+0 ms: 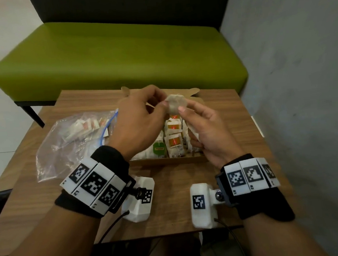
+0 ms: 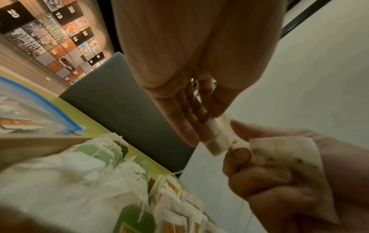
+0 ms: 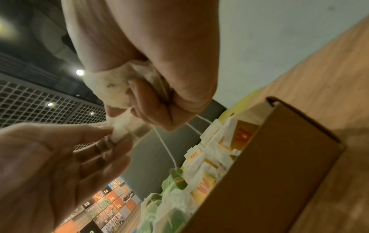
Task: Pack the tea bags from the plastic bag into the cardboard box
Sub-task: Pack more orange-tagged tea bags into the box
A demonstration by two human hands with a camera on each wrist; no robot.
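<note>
Above the open cardboard box [image 1: 166, 160], both hands hold a pale tea bag [image 1: 176, 105]. My left hand [image 1: 162, 104] pinches its left edge between thumb and fingers. My right hand [image 1: 183, 109] pinches its right side and keeps a second tea bag [image 1: 193, 130] tucked under its curled fingers. The left wrist view shows my left fingers [image 2: 185, 126] on the tea bag [image 2: 218, 135] and the tucked bag [image 2: 289, 159]. A string with a green tag [image 3: 177, 173] hangs from my right hand [image 3: 147, 100]. The box [image 3: 259, 173] holds several tea bags [image 1: 173, 139]. The plastic bag [image 1: 73, 135] lies left of it, with tea bags inside.
The box and bag sit on a small wooden table [image 1: 170, 208]. A green bench [image 1: 118, 55] stands behind it and a grey wall [image 1: 301, 77] runs close on the right. Cables hang off the table's near edge.
</note>
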